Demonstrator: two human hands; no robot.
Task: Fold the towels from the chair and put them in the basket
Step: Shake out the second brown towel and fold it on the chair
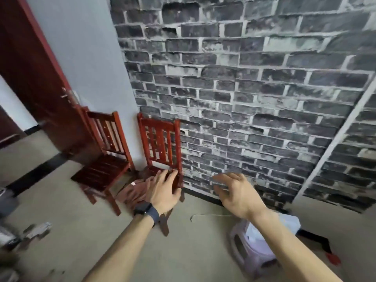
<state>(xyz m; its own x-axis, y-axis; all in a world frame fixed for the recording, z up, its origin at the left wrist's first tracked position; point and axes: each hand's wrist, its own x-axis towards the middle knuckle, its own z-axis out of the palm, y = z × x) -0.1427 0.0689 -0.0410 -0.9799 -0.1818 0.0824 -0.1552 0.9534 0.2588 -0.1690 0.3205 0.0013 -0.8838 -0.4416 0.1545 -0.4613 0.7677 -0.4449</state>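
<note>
Hovering left hand (162, 190) with dark wristband (145, 210), fingers straight and relaxed, holding nothing, crumpled brown cloth towel (135, 190) just left of and beneath those fingers on the red slatted wooden chair (160, 143), contact unclear, right hand (236, 192) beside it, fingers spread, slightly bent, empty, grey brick-patterned wall (244, 98) beyond the fingertips

A towel (133, 191) lies on the right chair (160, 139), a second chair (102, 173) to its left, a stool (246, 254) nearer right.
</note>
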